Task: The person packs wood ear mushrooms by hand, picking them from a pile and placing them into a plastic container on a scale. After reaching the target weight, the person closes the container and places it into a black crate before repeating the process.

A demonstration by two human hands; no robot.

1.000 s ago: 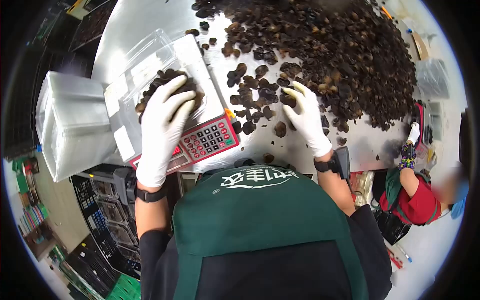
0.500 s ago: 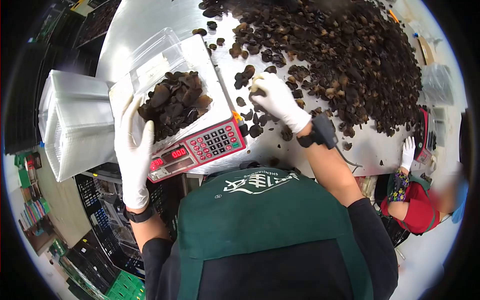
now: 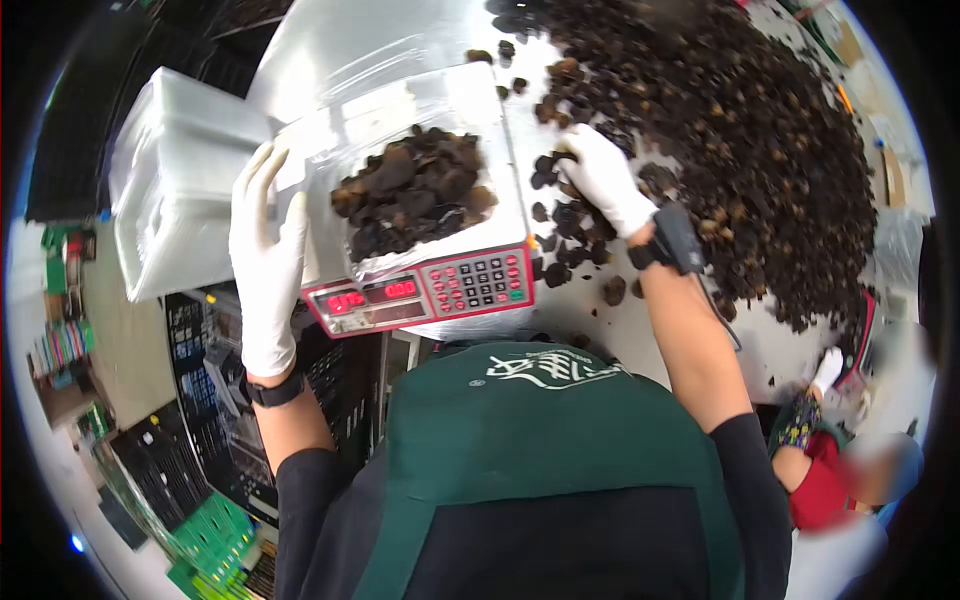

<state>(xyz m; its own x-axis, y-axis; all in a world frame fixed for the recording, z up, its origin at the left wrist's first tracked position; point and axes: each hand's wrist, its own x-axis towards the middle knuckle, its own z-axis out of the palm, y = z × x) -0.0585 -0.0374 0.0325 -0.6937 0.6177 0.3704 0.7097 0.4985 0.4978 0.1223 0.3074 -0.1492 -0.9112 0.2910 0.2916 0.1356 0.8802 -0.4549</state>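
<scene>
- Mushroom pieces (image 3: 408, 192), dark and heaped, fill the clear tray (image 3: 398, 262) on the red-edged scale (image 3: 478, 284), as my head view shows.
- My left hand (image 3: 268, 240) stands beside the tray, fingers apart.
- My right hand (image 3: 608, 182) curls over loose pieces (image 3: 566, 222) on the metal table (image 3: 318, 32); I cannot tell whether it grips any.

a steel table (image 3: 300, 50) shines under bright light. to the left, books (image 3: 62, 348) stand near pale floor (image 3: 48, 450), with black crates (image 3: 158, 460) and green crates (image 3: 212, 532) below.
</scene>
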